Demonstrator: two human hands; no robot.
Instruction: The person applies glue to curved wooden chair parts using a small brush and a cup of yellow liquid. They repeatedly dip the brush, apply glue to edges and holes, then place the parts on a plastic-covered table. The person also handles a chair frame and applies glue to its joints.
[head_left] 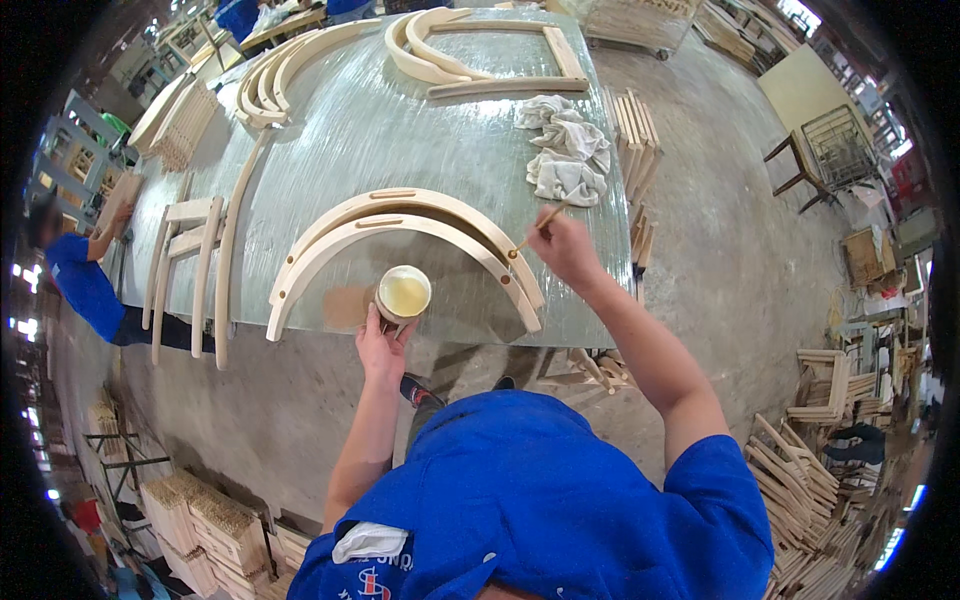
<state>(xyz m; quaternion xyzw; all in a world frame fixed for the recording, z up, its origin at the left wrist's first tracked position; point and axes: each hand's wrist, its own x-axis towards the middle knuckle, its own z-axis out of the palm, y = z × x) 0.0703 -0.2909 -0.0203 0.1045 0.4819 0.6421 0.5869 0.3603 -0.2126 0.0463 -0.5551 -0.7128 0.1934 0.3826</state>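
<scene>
My left hand [381,343] is wrapped round a small cup [405,292] of pale yellow liquid, held near the table's front edge. In my right hand [566,246] is a thin wooden stick or brush [551,217], pinched between the fingers. Its lower tip meets the right part of a curved wooden piece [420,204], close to a dark round hole. A second curved wooden piece [372,226] lies just in front of the first, nearly parallel. Both arch away from me and carry a slot at the top and round holes near the ends.
The table [330,140] has a shiny film-like covering. Crumpled white cloths [568,150] lie at its right edge. More curved wooden parts [285,75] and a wooden frame [500,60] sit at the far side. A ladder-like frame [195,250] leans at the left, near another person [85,280].
</scene>
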